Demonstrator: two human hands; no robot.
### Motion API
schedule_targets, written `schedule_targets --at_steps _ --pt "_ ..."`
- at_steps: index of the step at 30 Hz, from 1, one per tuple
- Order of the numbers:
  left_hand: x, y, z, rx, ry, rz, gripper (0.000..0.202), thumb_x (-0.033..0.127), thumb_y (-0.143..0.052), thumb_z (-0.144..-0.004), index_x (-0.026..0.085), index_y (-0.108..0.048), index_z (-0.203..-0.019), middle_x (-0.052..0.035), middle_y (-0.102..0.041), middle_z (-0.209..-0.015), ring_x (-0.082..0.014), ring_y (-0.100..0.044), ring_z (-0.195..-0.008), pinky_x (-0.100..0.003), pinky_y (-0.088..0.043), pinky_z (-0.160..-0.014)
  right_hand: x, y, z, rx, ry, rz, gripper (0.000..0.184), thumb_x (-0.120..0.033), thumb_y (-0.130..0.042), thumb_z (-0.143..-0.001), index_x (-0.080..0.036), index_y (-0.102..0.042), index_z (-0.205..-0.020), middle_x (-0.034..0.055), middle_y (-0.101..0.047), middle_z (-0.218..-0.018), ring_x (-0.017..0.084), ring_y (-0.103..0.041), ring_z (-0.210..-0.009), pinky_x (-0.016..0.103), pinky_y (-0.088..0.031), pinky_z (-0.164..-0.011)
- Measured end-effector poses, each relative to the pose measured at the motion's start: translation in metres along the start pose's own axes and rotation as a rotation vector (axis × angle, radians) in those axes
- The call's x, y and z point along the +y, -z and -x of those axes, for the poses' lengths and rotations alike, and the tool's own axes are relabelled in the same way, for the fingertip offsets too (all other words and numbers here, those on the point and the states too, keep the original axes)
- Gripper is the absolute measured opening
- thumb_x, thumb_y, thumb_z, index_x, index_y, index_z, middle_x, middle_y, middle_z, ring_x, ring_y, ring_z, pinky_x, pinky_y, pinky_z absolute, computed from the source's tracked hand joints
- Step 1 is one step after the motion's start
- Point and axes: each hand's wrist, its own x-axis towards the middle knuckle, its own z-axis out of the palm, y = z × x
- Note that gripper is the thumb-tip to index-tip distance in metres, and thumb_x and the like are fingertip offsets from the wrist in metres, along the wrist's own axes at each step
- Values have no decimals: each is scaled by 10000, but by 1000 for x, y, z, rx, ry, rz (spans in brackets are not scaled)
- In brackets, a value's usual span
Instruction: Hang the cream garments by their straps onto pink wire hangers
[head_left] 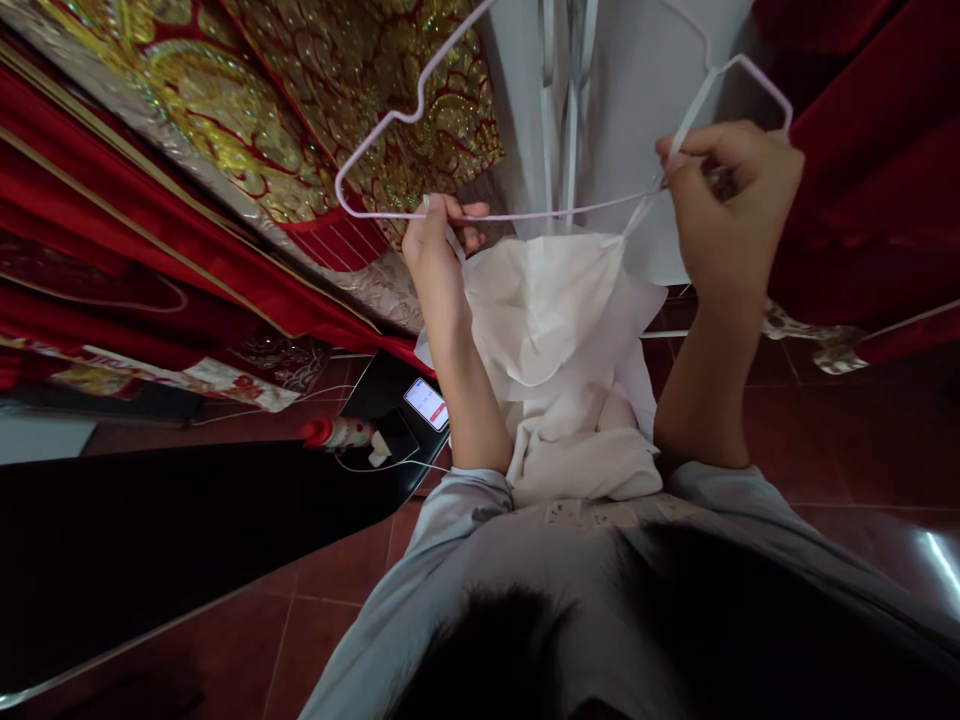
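White garment (562,330) hangs bunched between the two forearms, its lower folds resting against the person's grey shirt (480,540) and its top drawn up toward both hands. Left hand (439,235) is closed around the lower bar of a pale wire hanger (525,216), with a bit of white strap caught under the fingers. Right hand (731,210) is raised a little higher, its fingertips pinched together on the garment's other strap (643,205) where that runs up along the hanger's right shoulder. The hanger is tilted, spanning from hand to hand, and its left shoulder reaches out past the left hand.

Below and to the left of the left hand lies a glossy black counter (150,540), carrying a lit phone (426,402), a red-capped bottle (337,432) on its side and a white plug (380,445) with a thin cable. Red floor tiles (825,440) show under the right forearm. Beyond the left hand spreads red cloth with gold embroidery (262,120); beyond the right hand, dark red drapery (877,180). A white wall (637,80) stands behind the hanger.
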Motion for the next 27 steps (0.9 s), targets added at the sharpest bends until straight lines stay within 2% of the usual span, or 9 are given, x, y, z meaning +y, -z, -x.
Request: schedule_targets --at_steps 3,6,8,13,16,20,22,24,27 --pt "-4 1 -2 4 -12 24 487 417 -545 -1181 255 -548 -721 -25 -709 -752 -191 -421 -582 -353 -434 -664 -13 15 -5 81 92 -65 461 -84 -627 -931 -427 -851 -1142 -60 -849 -1070 274 -759 -1089 540 -459 -1142" --pt "-10 3 -5 -16 -44 33 535 621 -549 -1124 271 -556 -719 -36 -693 -734 -201 -390 -583 -361 -406 -640 -6 8 -15 -44 130 -191 564 -46 -596 -924 -457 -805 -1249 -89 -843 -1182 237 -783 -1163 483 -537 -1075" --pt "-12 5 -6 -40 -64 19 565 701 -553 -1089 277 -573 -717 -43 -693 -728 -205 -380 -585 -366 -392 -632 6 -7 -22 -72 71 -336 494 -65 -645 -899 -422 -812 -1196 -74 -848 -1167 251 -799 -1170 472 -587 -1000" --pt "-12 4 -4 -58 -114 -46 610 817 -567 -1031 294 -588 -718 -46 -739 -759 -207 -334 -581 -370 -376 -595 21 -36 -31 78 -95 -580 180 -229 -785 -827 -338 -769 -969 1 -837 -970 299 -817 -1008 442 -574 -774" --pt "-13 2 -2 -34 -156 -69 619 836 -526 -1035 306 -590 -721 -56 -742 -765 -211 -312 -569 -383 -371 -586 12 -32 -30 -1 -99 -493 105 -259 -811 -811 -305 -723 -846 25 -797 -864 271 -785 -886 404 -512 -692" --pt "-15 5 -5 -28 -138 -94 586 754 -520 -1083 306 -592 -713 -60 -735 -774 -226 -390 -582 -391 -401 -599 -3 -19 -31 -99 -46 -382 139 -181 -805 -789 -292 -736 -740 25 -782 -804 216 -687 -770 425 -533 -779" --pt "-15 7 -7 -27 -104 -111 548 706 -560 -1089 303 -595 -720 -63 -739 -795 -243 -470 -608 -394 -427 -598 -2 -16 -31 -59 -5 -335 161 -159 -798 -777 -317 -773 -795 5 -812 -860 228 -691 -819 434 -532 -813" --pt "-16 8 -8 -24 -85 -120 529 689 -581 -1085 302 -599 -724 -65 -742 -804 -251 -496 -614 -398 -442 -593 6 -15 -33 10 65 -276 235 -186 -827 -776 -327 -831 -964 -10 -843 -974 237 -698 -859 455 -523 -874" --pt "-15 4 -5 2 -106 -113 567 713 -513 -1098 305 -603 -715 -63 -739 -789 -231 -397 -572 -393 -414 -598 28 -19 -38 136 267 -221 497 -300 -859 -801 -274 -813 -1295 16 -844 -1109 215 -662 -807 503 -498 -985"
